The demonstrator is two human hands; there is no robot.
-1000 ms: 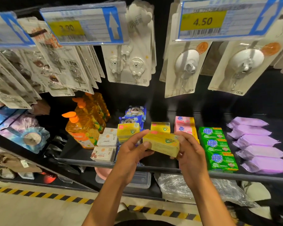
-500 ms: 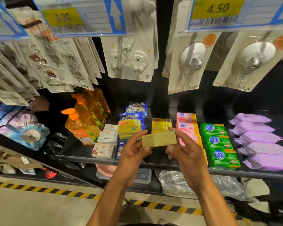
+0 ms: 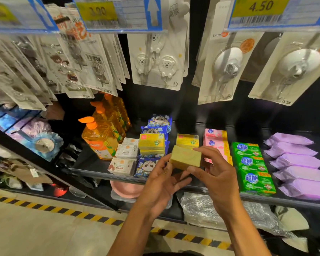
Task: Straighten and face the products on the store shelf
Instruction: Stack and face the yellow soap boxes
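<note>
Yellow soap box (plain dull side up) pinched by right hand, left hand spread beneath

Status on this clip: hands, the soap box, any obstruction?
Right hand pinches yellow soap box; left hand thumb at its end. Box off the shelf, plain side up. Nothing between it and yellow stack.
</note>
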